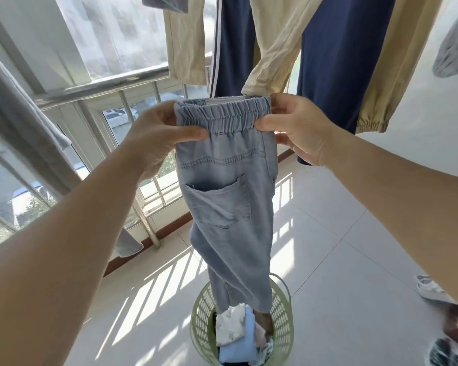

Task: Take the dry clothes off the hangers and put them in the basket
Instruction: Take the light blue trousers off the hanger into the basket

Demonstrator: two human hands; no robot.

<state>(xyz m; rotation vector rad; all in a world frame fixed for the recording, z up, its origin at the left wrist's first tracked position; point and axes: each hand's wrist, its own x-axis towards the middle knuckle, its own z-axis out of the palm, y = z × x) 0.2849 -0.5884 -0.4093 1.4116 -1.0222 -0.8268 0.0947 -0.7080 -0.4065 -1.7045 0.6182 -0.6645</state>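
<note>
Trousers (224, 196) of pale blue denim hang between our two hands, held by the elastic waistband so that the legs fall straight down under their own weight. Our left hand (154, 136) pinches the left end of the waistband, thumb in front and the other fingers behind the cloth; our right hand (299, 128) pinches the right end in the same way. We hold them wide and level, it seems, to keep the cloth flat and to aim the legs. The cuffs reach the green basket (284, 320) on the floor, directly below, and the lower ends seem already inside its rim, beside the folded clothes (236, 336) that lie there. No hanger is visible on these trousers, so we judge this piece is free and only the lowering remains. Behind them, beige trousers (278, 48) and navy trousers (336, 62) hang from above, waiting for their turn.
</note>
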